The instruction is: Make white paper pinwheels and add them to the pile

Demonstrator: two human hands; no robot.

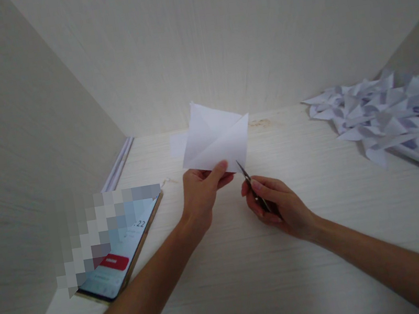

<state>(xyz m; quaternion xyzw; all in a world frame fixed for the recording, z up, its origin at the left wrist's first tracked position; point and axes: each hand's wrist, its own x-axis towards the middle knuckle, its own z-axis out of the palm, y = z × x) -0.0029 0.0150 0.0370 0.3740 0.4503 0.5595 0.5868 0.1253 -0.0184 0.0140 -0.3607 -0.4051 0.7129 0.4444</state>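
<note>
Two bare forearms reach in from the bottom edge over a pale wood-grain desk, which is walled on the left, at the back and on the right by panels of the same finish.

Nearest on the left, a smartphone lies flat on the desk beside the left forearm, not touching it; its screen is lit, with a red button low down, and its upper part is blurred out.

The right hand hovers just above the desk, its fingers curled together around the handles of a small pair of scissors. The thumb lies along the top and the handles are mostly hidden in the palm. The thin dark blades point up and to the left, and their tip meets the lower right edge of the paper; whether the blades are parted is too fine to tell.

The left hand is raised a little farther out. Its thumb and fingers are pinched tight on the bottom edge of a folded sheet of white paper, thumb on the near face and fingers behind. The paper stands nearly upright in the air above the middle of the desk, with diagonal creases across it.

Farther off to the right, well apart from both hands, a heap of folded white paper pieces is spread against the right-hand panel.
</note>
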